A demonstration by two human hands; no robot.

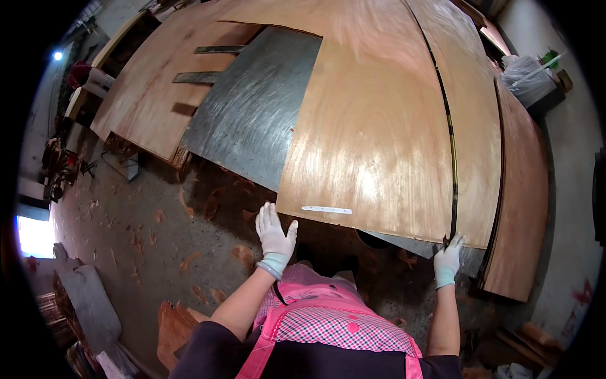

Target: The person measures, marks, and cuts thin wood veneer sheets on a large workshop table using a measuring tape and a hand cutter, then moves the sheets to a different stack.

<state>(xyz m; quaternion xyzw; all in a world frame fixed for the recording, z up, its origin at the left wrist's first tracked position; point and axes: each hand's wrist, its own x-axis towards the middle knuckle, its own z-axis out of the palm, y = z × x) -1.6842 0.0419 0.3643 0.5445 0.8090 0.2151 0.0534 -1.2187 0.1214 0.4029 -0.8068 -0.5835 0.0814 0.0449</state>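
My gloved left hand [274,237] is open beside the front-left corner of a pale wood sheet [372,132], fingers extended; I cannot tell whether it touches the edge. A white strip with small marks [326,210] lies on that sheet. At the sheet's right front edge, my gloved right hand [448,258] is closed on the lower end of a long black-and-yellow strip [449,126], which runs up across the wood. A grey metal sheet [246,101] shows to the left of the pale sheet, and more grey shows under its front edge.
More wood sheets [145,107] lie at left, with two short slats [197,78], and at right [521,208]. A person in red [80,76] is at far left. Plastic-wrapped items [524,76] sit by the right wall. Wood scraps litter the floor [139,221]; stacked boards [173,331] stand lower left.
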